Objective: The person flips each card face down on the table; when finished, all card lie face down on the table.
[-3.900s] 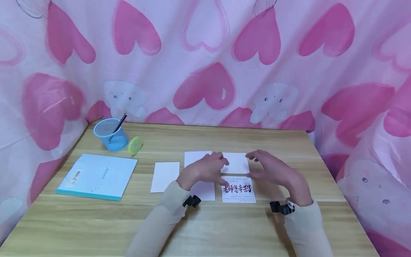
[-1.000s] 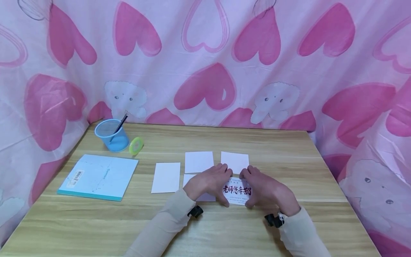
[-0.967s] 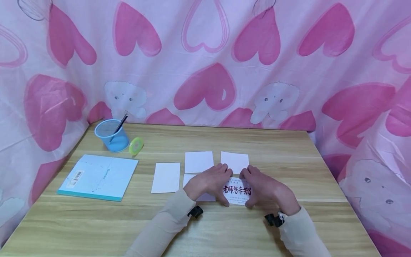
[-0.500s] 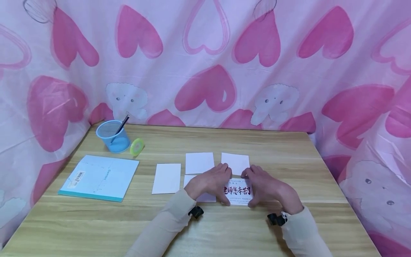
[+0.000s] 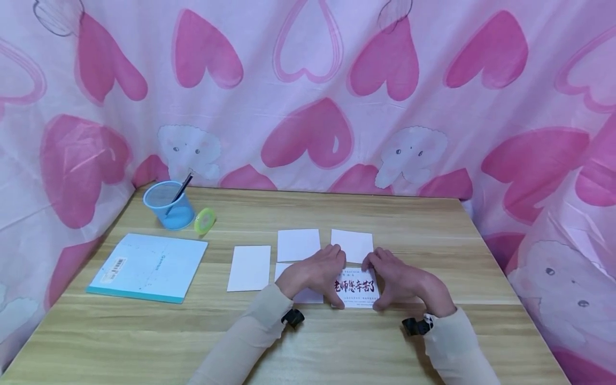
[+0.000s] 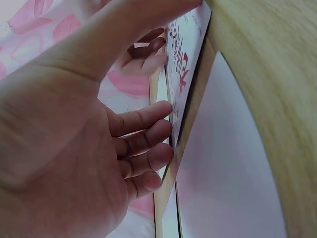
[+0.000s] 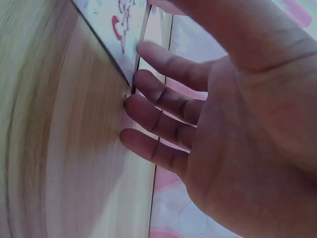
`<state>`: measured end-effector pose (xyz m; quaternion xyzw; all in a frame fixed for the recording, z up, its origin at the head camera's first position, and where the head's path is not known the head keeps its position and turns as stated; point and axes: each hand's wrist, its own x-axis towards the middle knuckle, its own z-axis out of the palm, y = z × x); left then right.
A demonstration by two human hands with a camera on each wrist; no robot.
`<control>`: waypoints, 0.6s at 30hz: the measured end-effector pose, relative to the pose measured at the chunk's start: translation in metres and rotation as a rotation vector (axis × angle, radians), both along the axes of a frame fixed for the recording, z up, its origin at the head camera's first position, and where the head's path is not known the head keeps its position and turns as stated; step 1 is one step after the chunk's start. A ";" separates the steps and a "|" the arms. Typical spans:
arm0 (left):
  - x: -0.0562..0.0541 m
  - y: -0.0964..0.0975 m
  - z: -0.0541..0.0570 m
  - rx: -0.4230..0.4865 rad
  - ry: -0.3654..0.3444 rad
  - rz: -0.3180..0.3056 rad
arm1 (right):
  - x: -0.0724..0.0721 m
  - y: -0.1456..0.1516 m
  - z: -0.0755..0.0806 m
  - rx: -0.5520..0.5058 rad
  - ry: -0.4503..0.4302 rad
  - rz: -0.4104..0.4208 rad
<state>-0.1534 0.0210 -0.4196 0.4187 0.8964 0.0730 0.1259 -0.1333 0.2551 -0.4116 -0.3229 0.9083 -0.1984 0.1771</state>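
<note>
A printed card [image 5: 356, 287] with dark red lettering lies on the wooden table between both hands. My left hand [image 5: 315, 272] holds its left end, thumb at the near corner and fingertips at the far edge. At the right end my right hand [image 5: 399, 275] does the same, thumb near and fingers curved at the far edge. In the right wrist view the index fingertip meets the edge of the card [image 7: 116, 29]. Blank white cards surround it: one behind [image 5: 353, 245], one behind left [image 5: 298, 245], and one directly left [image 5: 308, 295], partly hidden by my left hand.
Another white card [image 5: 249, 268] lies farther left. A light blue notebook [image 5: 154, 264] is at the table's left side. Behind it stand a blue mesh pen cup [image 5: 175, 214] with a pen and a green round item [image 5: 205, 221]. A pink heart-patterned curtain [image 5: 308, 133] encloses the table.
Earlier, both hands hovered spread above the cards; they have since come down and inward to the printed card's ends. During the last second, the right hand has shifted slightly right.
</note>
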 end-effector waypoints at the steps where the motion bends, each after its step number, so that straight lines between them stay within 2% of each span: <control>1: 0.000 0.000 0.000 0.000 0.002 -0.002 | -0.001 0.000 -0.001 -0.001 0.000 0.001; 10: 0.001 0.001 0.000 -0.002 0.004 -0.022 | -0.002 0.001 0.000 -0.004 -0.045 -0.028; 18: 0.002 0.004 0.000 0.002 -0.002 -0.028 | -0.002 0.000 0.000 -0.001 -0.012 -0.009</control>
